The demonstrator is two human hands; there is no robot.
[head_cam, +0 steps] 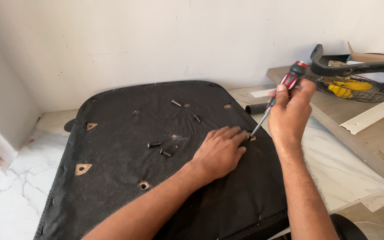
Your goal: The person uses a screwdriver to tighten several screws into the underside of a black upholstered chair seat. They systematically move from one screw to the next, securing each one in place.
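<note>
Keep your left hand flat on the seat; right hand's grip closed round the screwdriver, hold it upright.

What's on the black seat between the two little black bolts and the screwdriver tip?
The left hand lies flat there on the black seat, between the bolts and the screwdriver tip, in the head view.

Loose bolts left of hands.
</note>
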